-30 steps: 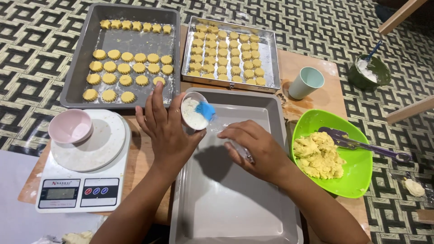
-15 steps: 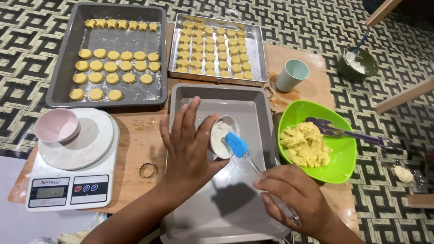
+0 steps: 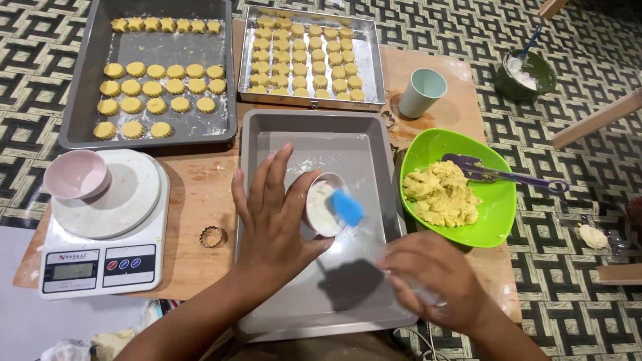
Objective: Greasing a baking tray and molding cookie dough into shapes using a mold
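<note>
My left hand (image 3: pixel 274 220) holds a small white bowl (image 3: pixel 323 204) with white paste tilted over an empty grey baking tray (image 3: pixel 281 137). My right hand (image 3: pixel 438 284) grips the clear handle of a brush whose blue silicone head (image 3: pixel 348 207) rests at the bowl's rim. Both hands hover above the tray's near half.
A dark tray (image 3: pixel 87 80) and a silver tray (image 3: pixel 374 60) of cut yellow cookies lie at the back. A green bowl (image 3: pixel 498 207) with dough and a purple spatula (image 3: pixel 508 175) sits right. A kitchen scale (image 3: pixel 107 264) with a pink bowl (image 3: pixel 75 175) stands left, a round cutter (image 3: pixel 212 236) beside it. A pale cup (image 3: pixel 422 92) stands behind.
The left hand carried the small bowl down over the tray's middle. My right hand drew back toward me with the brush, whose blue head stays at the bowl.
</note>
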